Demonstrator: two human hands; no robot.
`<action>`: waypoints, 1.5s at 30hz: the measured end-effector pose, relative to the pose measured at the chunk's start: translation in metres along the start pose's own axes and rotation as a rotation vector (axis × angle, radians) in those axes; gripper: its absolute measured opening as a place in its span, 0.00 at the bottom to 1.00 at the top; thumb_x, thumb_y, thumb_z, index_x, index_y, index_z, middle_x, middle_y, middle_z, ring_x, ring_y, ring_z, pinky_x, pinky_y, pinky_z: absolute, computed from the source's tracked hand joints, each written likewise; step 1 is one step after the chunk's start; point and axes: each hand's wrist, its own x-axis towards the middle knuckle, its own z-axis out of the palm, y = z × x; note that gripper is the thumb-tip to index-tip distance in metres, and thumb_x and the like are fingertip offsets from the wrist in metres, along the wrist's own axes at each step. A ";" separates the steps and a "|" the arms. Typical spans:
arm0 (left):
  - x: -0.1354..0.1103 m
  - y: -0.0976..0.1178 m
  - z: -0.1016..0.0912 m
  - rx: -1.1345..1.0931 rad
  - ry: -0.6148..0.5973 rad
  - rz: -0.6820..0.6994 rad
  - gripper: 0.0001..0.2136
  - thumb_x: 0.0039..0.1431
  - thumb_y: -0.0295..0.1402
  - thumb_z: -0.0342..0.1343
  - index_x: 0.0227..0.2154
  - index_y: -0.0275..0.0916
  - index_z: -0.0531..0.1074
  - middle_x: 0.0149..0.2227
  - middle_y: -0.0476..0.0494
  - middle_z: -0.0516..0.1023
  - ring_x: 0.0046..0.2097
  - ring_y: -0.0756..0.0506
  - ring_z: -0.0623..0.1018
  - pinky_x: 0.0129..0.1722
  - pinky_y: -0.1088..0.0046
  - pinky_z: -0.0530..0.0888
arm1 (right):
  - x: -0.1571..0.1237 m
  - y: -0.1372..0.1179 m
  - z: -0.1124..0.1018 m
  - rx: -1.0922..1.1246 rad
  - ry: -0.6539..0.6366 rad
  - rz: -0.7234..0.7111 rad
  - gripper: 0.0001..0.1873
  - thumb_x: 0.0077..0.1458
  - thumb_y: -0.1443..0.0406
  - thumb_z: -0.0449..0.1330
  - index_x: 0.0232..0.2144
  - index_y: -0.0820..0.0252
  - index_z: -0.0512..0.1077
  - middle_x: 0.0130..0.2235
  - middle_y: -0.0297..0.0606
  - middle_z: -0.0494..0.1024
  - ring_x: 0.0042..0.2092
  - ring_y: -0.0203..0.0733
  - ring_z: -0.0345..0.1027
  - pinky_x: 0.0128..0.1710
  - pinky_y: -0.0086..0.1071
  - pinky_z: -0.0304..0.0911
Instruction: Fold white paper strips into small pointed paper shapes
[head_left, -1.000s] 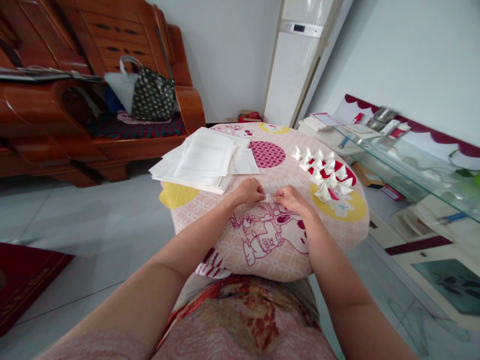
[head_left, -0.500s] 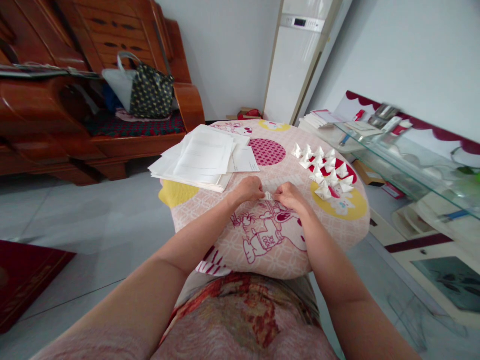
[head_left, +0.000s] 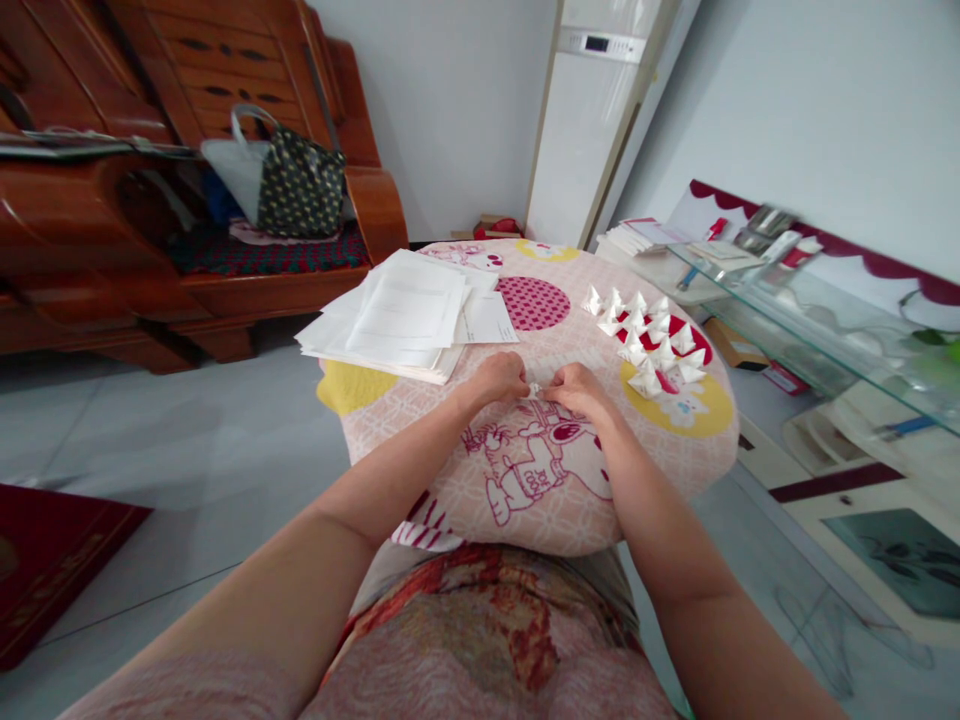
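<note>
A small folded piece of white paper (head_left: 535, 391) sits between my two hands, low over the patterned tablecloth (head_left: 480, 480). My left hand (head_left: 501, 377) pinches its left end with curled fingers. On the other end, my right hand (head_left: 576, 387) grips with thumb and fingers closed. Much of the paper is hidden by my fingers. To the right, several folded paper boats (head_left: 649, 335) stand grouped in rows on the cloth. A stack of white paper sheets (head_left: 409, 305) lies left of my hands, its top sheets skewed.
A glass-topped cabinet (head_left: 817, 320) with cups and papers stands close along the table's right side. Behind on the left is a wooden sofa (head_left: 292, 270) holding a dotted bag (head_left: 304, 180). A white floor-standing unit (head_left: 581, 130) rises beyond the table. A dark red box (head_left: 60, 560) lies at lower left.
The paper between my fingers looks narrower and more gathered than before. My right hand has shifted very slightly to the left; my left hand stays almost in place.
</note>
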 end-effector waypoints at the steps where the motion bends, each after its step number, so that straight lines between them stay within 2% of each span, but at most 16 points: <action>1: 0.000 0.000 0.000 0.004 0.000 0.001 0.11 0.51 0.29 0.60 0.35 0.34 0.85 0.27 0.41 0.81 0.31 0.46 0.77 0.32 0.74 0.69 | 0.000 -0.001 0.000 0.003 0.001 0.006 0.13 0.52 0.60 0.67 0.22 0.62 0.75 0.16 0.32 0.67 0.22 0.37 0.64 0.23 0.29 0.52; 8: -0.003 0.002 -0.002 0.022 0.000 0.014 0.12 0.52 0.29 0.60 0.37 0.32 0.85 0.28 0.41 0.81 0.31 0.46 0.77 0.32 0.73 0.69 | 0.001 -0.003 -0.003 0.134 -0.056 0.128 0.06 0.50 0.68 0.67 0.24 0.63 0.75 0.15 0.31 0.69 0.16 0.34 0.62 0.19 0.27 0.55; 16: 0.002 -0.003 0.001 -0.002 0.001 0.007 0.11 0.51 0.29 0.60 0.35 0.33 0.85 0.24 0.44 0.79 0.28 0.47 0.75 0.31 0.74 0.67 | -0.005 -0.001 -0.007 0.305 -0.084 0.194 0.08 0.52 0.75 0.63 0.24 0.62 0.71 0.14 0.28 0.68 0.14 0.31 0.61 0.15 0.23 0.50; 19: 0.003 -0.004 0.002 -0.017 -0.001 0.008 0.10 0.51 0.29 0.60 0.33 0.34 0.85 0.23 0.45 0.78 0.28 0.48 0.74 0.30 0.74 0.66 | -0.007 0.001 -0.008 0.364 -0.086 0.188 0.07 0.54 0.73 0.63 0.25 0.62 0.71 0.16 0.28 0.69 0.15 0.30 0.61 0.15 0.23 0.48; 22: 0.002 -0.004 0.002 -0.041 0.002 0.004 0.09 0.51 0.29 0.60 0.32 0.34 0.85 0.22 0.45 0.77 0.27 0.48 0.74 0.29 0.74 0.66 | -0.006 0.002 -0.004 0.278 -0.056 0.153 0.11 0.55 0.64 0.67 0.24 0.61 0.71 0.15 0.29 0.68 0.15 0.31 0.60 0.15 0.25 0.50; 28: 0.002 -0.009 0.003 -0.134 0.020 0.034 0.06 0.50 0.29 0.61 0.27 0.35 0.84 0.21 0.47 0.76 0.26 0.48 0.72 0.29 0.73 0.65 | -0.002 -0.003 -0.001 0.048 0.021 0.103 0.21 0.47 0.51 0.73 0.20 0.60 0.73 0.14 0.31 0.65 0.19 0.36 0.63 0.20 0.29 0.51; 37: 0.009 -0.025 0.009 -0.180 0.005 0.122 0.04 0.47 0.30 0.63 0.25 0.36 0.82 0.21 0.49 0.75 0.26 0.49 0.72 0.29 0.74 0.64 | -0.004 -0.006 -0.001 -0.020 0.048 0.077 0.19 0.49 0.52 0.71 0.21 0.60 0.75 0.15 0.34 0.68 0.23 0.40 0.67 0.24 0.31 0.55; 42: 0.007 -0.031 0.006 -0.224 -0.026 0.192 0.08 0.47 0.26 0.61 0.32 0.35 0.82 0.26 0.48 0.80 0.29 0.49 0.75 0.30 0.76 0.67 | -0.005 -0.006 -0.001 -0.041 0.045 0.081 0.16 0.49 0.55 0.70 0.22 0.60 0.75 0.19 0.36 0.72 0.26 0.41 0.69 0.26 0.31 0.56; 45: 0.003 -0.032 0.006 -0.296 -0.044 0.216 0.13 0.47 0.24 0.60 0.37 0.34 0.82 0.29 0.47 0.81 0.30 0.49 0.77 0.32 0.77 0.69 | -0.007 -0.006 0.001 -0.031 0.088 0.075 0.14 0.49 0.56 0.71 0.25 0.60 0.77 0.23 0.37 0.77 0.28 0.41 0.70 0.27 0.31 0.57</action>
